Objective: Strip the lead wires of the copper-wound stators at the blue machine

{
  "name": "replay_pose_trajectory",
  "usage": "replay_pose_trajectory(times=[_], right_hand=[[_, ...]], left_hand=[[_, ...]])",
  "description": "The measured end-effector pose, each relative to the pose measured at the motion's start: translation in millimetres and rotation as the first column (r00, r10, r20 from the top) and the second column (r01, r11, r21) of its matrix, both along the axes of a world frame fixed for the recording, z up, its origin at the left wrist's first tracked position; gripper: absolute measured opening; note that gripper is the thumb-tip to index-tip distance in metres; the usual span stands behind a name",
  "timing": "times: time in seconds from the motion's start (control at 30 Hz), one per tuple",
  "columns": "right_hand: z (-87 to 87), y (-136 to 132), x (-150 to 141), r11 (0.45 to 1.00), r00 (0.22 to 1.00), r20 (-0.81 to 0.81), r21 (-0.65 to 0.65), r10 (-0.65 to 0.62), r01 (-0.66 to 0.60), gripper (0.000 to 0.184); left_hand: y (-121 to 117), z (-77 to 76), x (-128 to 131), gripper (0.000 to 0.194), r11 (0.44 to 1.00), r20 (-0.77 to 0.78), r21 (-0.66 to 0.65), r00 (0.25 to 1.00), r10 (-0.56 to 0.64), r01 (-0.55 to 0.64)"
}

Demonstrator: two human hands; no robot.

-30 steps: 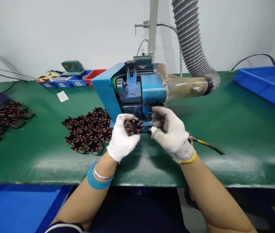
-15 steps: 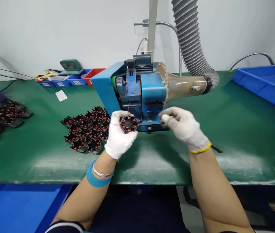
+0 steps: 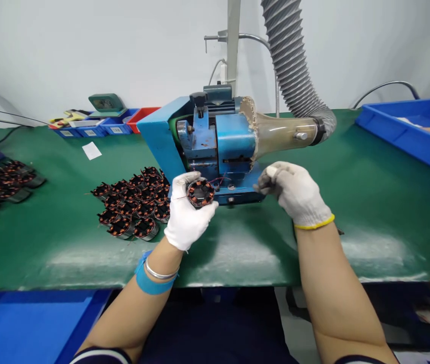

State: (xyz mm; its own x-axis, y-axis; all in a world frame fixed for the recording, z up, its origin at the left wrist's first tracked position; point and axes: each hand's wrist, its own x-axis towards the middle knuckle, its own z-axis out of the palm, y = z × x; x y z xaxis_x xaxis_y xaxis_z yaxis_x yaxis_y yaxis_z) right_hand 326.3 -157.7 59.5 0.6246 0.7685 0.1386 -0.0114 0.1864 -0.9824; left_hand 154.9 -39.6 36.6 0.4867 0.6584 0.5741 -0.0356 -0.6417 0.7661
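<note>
My left hand (image 3: 189, 215), in a white glove, is closed around a motor stator (image 3: 200, 193) with copper windings, its round face turned toward me. Thin reddish wires (image 3: 220, 178) stick out from the stator to the right. Just behind it stands a blue belt grinding machine (image 3: 238, 136) with a translucent suction hood (image 3: 287, 132). My right hand (image 3: 294, 192), gloved with grey fingertips, is at the machine's front right corner, thumb and fingers pressed together. Whatever is between them is too small to make out.
Several stators (image 3: 135, 202) stand grouped left of the machine, with another group (image 3: 4, 184) at far left. Small parts bins (image 3: 101, 126) and a paper slip (image 3: 91, 150) lie behind. A blue tray (image 3: 400, 129) sits at right; a grey hose (image 3: 291, 55) hangs down.
My right hand has shifted slightly right and turned, its fingers curled inward. Reddish wires now show beside the stator. The left hand keeps its hold, and the view has swung slightly.
</note>
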Motion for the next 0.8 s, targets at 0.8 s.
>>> replay_pose_trajectory(times=[0.8], right_hand=[[-19.0,30.4,-39.2,0.995,0.991,-0.104,-0.053,-0.087,0.082,0.022]], left_hand=[[-33.9,-0.3,23.9,0.052,0.991,-0.252,-0.131,0.966,-0.055,0.022]])
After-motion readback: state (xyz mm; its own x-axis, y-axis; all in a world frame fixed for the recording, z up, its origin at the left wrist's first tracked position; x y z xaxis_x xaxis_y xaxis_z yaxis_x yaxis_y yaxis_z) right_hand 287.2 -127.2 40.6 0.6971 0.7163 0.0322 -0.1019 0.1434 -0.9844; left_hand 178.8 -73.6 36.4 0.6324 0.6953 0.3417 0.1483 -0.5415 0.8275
